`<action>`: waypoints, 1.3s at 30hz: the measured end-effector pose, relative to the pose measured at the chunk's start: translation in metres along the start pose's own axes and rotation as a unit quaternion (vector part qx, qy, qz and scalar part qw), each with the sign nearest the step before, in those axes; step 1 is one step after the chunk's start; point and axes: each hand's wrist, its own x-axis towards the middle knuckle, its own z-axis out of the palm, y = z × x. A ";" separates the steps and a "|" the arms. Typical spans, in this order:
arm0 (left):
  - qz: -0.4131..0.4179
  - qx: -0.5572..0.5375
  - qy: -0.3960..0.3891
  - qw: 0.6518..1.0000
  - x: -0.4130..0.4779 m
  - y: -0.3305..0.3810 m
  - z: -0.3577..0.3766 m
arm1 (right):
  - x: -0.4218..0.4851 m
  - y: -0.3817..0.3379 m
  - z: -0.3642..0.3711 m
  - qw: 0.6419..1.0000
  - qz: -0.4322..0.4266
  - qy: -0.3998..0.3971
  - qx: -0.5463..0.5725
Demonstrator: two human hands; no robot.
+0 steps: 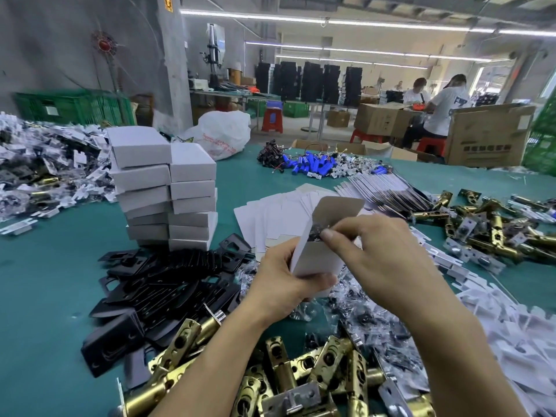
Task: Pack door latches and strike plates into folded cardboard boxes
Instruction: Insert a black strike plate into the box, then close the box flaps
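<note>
On the far left of the green worktop (45, 296) lies a heap of bagged parts (45, 164), and beside it two stacks of closed white boxes (162, 188). In front of the stacks is a spread of black strike plates (156, 284), with brass latches (301, 371) piled at the near edge. Above these the left hand (282, 281) grips an open box (319, 257) from below, fingers curled round its lower end, flap standing up. The right hand (385, 254) pinches a small dark piece (316, 229) between thumb and forefinger right at the box mouth; what it is cannot be told, though it may be one of the clear screw bags (361, 311) lying under the hands. Behind the box lie flat box blanks (270, 218), and to the right more latches (493, 224) and white card inserts (511, 320). The step in hand looks like filling this box. Next the piece would need pushing fully inside, then the flap tucked shut while the left hand keeps the box from buckling, and the box set on a stack.
</note>
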 end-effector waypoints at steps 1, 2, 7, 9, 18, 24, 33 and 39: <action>0.004 0.001 0.005 1.000 0.001 0.000 0.000 | 0.000 0.000 0.000 1.000 0.005 -0.020 -0.011; 0.007 0.000 0.009 1.000 0.001 -0.001 -0.001 | 0.000 -0.001 0.000 0.999 0.007 -0.043 -0.014; 0.010 -0.009 0.004 1.000 0.003 -0.003 -0.002 | -0.004 -0.005 -0.002 0.994 -0.028 -0.099 -0.042; -0.002 -0.018 0.005 1.000 0.003 -0.003 -0.002 | -0.004 -0.004 -0.002 0.997 -0.047 -0.059 -0.013; 0.015 0.015 -0.013 1.000 0.000 -0.001 0.001 | -0.004 -0.009 0.012 0.989 -0.038 -0.106 -0.099; -0.038 -0.058 0.012 0.998 0.001 0.000 -0.003 | 0.001 0.009 0.006 0.983 -0.070 0.047 0.163; -0.087 -0.069 -0.077 0.991 -0.003 0.001 -0.006 | 0.003 0.041 0.009 0.943 0.003 -0.061 0.327; -0.055 0.140 -0.095 0.984 -0.004 -0.005 -0.006 | 0.003 0.059 0.020 0.959 0.012 -0.052 0.278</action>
